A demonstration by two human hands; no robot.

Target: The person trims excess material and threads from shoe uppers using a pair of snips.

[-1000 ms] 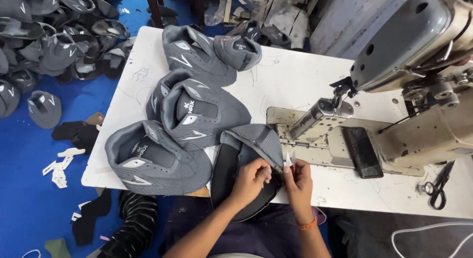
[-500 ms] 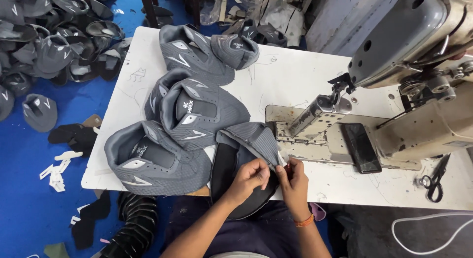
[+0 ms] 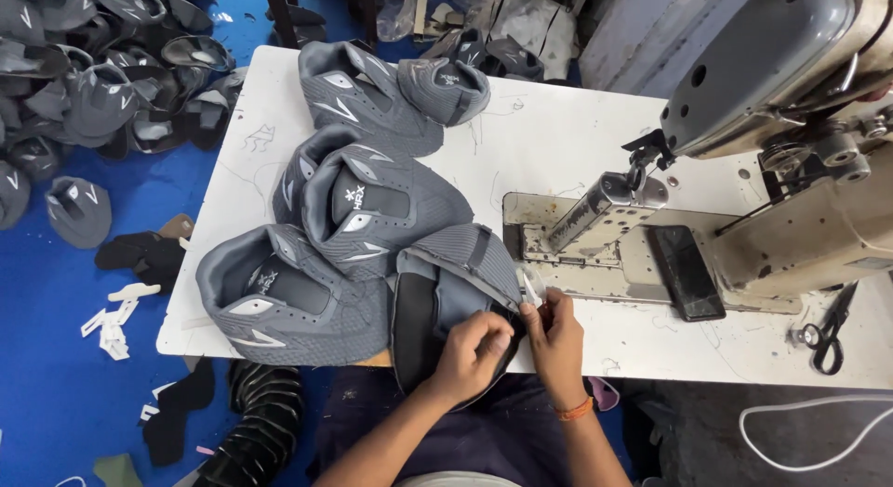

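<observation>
A grey shoe upper [image 3: 456, 282] with a black lining lies at the near edge of the white table [image 3: 539, 143]. My left hand [image 3: 474, 349] pinches its lower right edge, fingers curled over the black lining. My right hand [image 3: 556, 331] grips the same edge from the right, thumb and fingers closed on the fabric, an orange band on the wrist. Both hands meet just in front of the base of the sewing machine [image 3: 791, 152].
Several grey shoe uppers [image 3: 372, 203] are stacked on the table's left half. A dark phone [image 3: 686, 273] lies on the machine bed, scissors [image 3: 823, 333] at the right. More uppers [image 3: 84, 87] are heaped on the blue floor at left, with black pieces [image 3: 144, 254] beside them.
Both hands have shifted slightly along the upper's edge, staying closed on it. The view has moved a little; the piles and the machine are unchanged.
</observation>
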